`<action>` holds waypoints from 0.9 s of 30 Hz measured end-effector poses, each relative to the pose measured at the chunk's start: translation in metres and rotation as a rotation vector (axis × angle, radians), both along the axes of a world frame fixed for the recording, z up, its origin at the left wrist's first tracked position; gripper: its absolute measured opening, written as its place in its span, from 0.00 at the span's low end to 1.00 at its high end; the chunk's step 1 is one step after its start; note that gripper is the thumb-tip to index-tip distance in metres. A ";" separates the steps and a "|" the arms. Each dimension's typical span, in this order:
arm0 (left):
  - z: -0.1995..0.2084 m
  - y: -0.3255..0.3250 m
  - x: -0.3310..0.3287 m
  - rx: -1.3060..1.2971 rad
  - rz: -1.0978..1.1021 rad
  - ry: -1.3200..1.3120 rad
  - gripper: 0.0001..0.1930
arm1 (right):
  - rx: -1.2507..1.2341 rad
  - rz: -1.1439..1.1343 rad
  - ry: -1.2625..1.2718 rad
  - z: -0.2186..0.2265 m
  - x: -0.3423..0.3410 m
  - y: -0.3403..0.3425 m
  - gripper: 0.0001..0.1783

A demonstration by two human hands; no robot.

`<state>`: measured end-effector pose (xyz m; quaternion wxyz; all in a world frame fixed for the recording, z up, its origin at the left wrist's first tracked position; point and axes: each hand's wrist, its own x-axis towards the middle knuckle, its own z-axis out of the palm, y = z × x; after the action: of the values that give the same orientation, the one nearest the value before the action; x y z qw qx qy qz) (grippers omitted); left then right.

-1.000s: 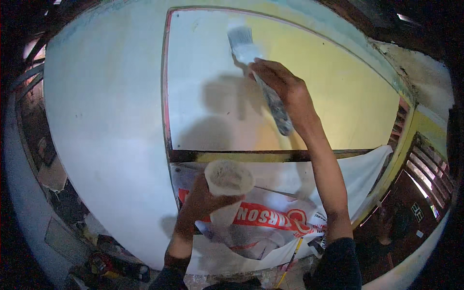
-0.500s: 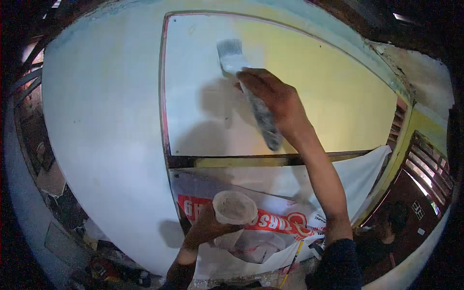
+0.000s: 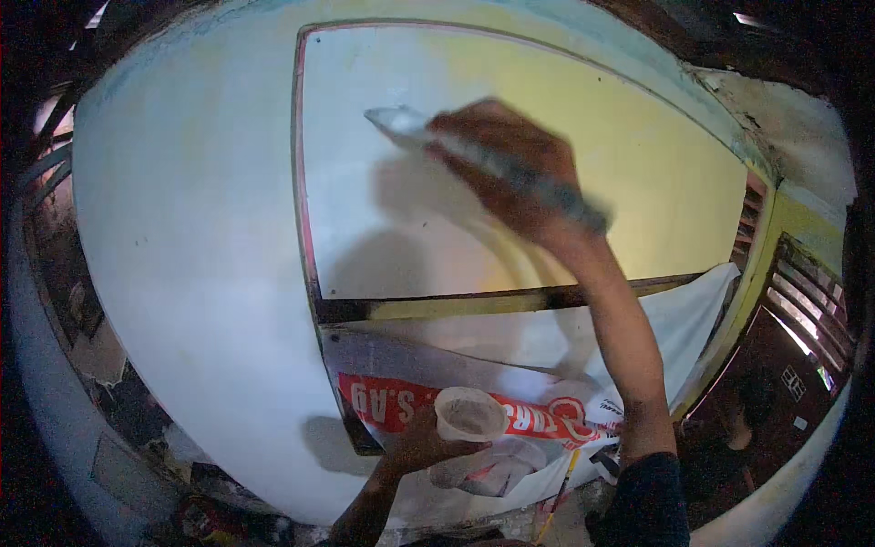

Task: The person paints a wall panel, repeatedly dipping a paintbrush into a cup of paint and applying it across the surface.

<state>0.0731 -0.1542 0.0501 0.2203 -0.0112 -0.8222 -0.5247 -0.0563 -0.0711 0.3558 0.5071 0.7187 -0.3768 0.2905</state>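
A paintbrush with white paint on its bristles is gripped in my right hand, its handle pointing down to the right. The bristle end is at the upper left of a framed wall panel. White covers the panel's left part, pale yellow its right. Both the brush and the hand are blurred by motion. Lower down, my left hand is wrapped round a whitish plastic cup, held tilted with its opening toward me. What lies inside looks greyish; I cannot make out how much.
Below the panel hangs a white and red banner. White wall spreads to the left. At the lower right a person is near a dark door with slatted openings above. A yellow stick leans below the banner.
My right hand has turned the brush from nearly upright to slanting left, its bristles moving left and down. The cup in my left hand has shifted right and slightly lower.
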 end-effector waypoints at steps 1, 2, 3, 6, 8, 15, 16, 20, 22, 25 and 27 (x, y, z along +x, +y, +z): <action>-0.004 0.001 0.000 0.022 0.056 -0.046 0.37 | -0.066 0.106 0.026 0.016 -0.002 -0.009 0.11; 0.000 -0.001 0.001 0.031 0.049 -0.045 0.37 | -0.062 -0.107 -0.316 0.024 0.000 -0.004 0.14; 0.013 0.002 0.017 0.048 0.081 -0.020 0.37 | 0.100 0.234 -0.318 0.055 0.002 -0.012 0.16; -0.007 0.000 -0.004 0.028 0.022 -0.012 0.38 | 0.212 0.059 -0.452 0.101 0.000 0.011 0.14; -0.004 -0.004 -0.011 -0.019 -0.005 -0.055 0.40 | 0.000 0.063 -0.238 0.118 0.000 0.004 0.08; 0.025 0.004 0.006 0.039 -0.106 0.014 0.34 | -0.039 -0.031 0.295 0.088 0.023 -0.027 0.10; 0.026 0.003 0.010 -0.002 -0.071 0.028 0.33 | -0.028 -0.119 0.319 0.072 0.030 -0.034 0.10; 0.009 0.001 0.001 0.136 -0.064 0.042 0.34 | 0.256 -0.104 0.311 0.064 0.043 -0.030 0.10; 0.020 0.000 -0.003 0.092 -0.141 0.027 0.34 | 0.153 -0.142 -0.122 0.085 0.039 -0.008 0.10; 0.027 0.001 -0.001 0.038 -0.248 -0.009 0.35 | 0.170 0.349 -0.169 0.094 0.048 -0.006 0.09; 0.013 0.005 -0.004 0.037 -0.190 -0.010 0.35 | 0.330 0.240 -0.318 0.095 0.053 -0.009 0.09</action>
<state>0.0690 -0.1487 0.0627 0.1655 -0.0827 -0.8088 -0.5583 -0.0037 -0.0801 0.4511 0.2794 0.7764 -0.4062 0.3925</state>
